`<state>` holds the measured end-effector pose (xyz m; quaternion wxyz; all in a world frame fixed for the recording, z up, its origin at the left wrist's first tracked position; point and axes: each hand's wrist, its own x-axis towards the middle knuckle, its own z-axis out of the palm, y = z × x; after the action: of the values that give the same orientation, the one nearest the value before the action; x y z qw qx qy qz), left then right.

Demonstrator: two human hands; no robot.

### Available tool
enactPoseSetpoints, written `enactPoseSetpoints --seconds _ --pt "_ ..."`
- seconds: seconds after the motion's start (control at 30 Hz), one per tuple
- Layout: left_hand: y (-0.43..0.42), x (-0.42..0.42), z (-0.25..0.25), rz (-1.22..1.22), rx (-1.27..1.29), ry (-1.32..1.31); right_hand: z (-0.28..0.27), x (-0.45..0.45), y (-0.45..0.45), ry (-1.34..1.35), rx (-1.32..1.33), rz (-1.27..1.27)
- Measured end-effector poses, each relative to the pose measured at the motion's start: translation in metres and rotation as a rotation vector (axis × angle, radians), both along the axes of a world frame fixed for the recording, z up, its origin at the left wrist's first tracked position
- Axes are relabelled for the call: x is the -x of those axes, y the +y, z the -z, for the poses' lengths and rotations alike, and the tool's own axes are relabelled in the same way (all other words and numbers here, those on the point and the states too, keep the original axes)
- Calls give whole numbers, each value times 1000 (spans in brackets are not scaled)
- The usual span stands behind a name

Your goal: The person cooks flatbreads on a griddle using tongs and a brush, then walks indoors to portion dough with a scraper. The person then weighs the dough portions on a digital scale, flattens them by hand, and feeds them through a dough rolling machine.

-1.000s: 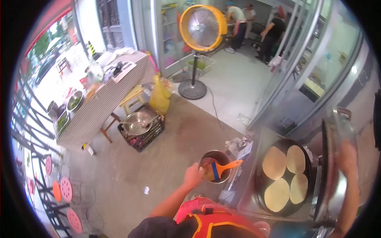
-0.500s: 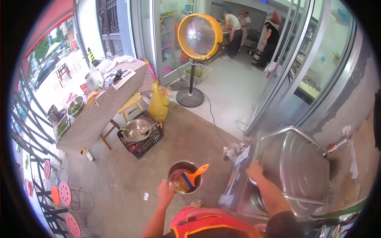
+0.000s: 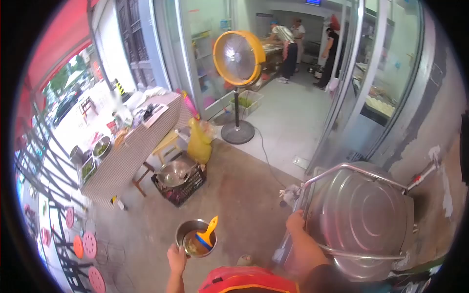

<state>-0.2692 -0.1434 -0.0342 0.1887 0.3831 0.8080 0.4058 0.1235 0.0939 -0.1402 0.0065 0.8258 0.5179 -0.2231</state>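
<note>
The round silver metal pot (image 3: 188, 226) is held by the left hand (image 3: 177, 258), its fingers closed at the near left side of the rim; the exact grip beneath cannot be told. The pot is held above the brown floor (image 3: 234, 190), left of the red apron (image 3: 249, 281). In it, a flat brush with a yellow-orange handle and a blue band (image 3: 209, 232) is leaned against the right side, its handle raised above the rim.

The right hand (image 3: 295, 222) is placed at the left edge of the large, dull-silver metal lid (image 3: 361, 215), beside the bent tubular metal bar (image 3: 351, 166). Its fingers are partly hidden and curled; whether the bar or the edge is gripped, or merely touched, cannot be told.
</note>
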Motion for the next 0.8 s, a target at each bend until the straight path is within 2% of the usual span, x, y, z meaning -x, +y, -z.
enactPoseSetpoints --seconds 0.07,0.13,0.17,0.2,0.23,0.3,0.37,0.43,0.5,0.57,0.63,0.7,0.8 --pt "-6 -7 -7 -40 28 -64 6 -4 -1 -81 -6 -209" --pt "-1 -12 -21 -65 39 -54 -14 2 -5 -103 -12 -199" --pt "-1 -8 -25 -36 38 -36 -11 -1 -2 -141 70 -380" --pt "2 -1 -16 -67 19 -80 25 -13 10 -133 8 -362" --pt "5 7 -14 -78 -1 -122 37 -20 14 -116 6 -332" --pt "17 28 -37 -105 52 -119 35 -18 16 -68 27 -240" --pt "32 64 -54 -87 14 -110 30 -14 14 -35 35 -177" --pt "49 89 -95 -143 -96 -142 32 -14 15 -21 -3 -114" --pt "67 128 -121 -163 -137 -24 46 -17 17 -32 -92 -32" --pt "88 182 -108 -182 -296 197 67 -27 28 -37 -83 -53" --pt "90 200 -137 -238 -291 311 140 -63 53 -156 44 -264" --pt "90 215 -138 -277 -266 367 102 -55 35 143 -111 103" --pt "81 244 -103 -311 -232 352 92 -59 31 -698 1 -835"
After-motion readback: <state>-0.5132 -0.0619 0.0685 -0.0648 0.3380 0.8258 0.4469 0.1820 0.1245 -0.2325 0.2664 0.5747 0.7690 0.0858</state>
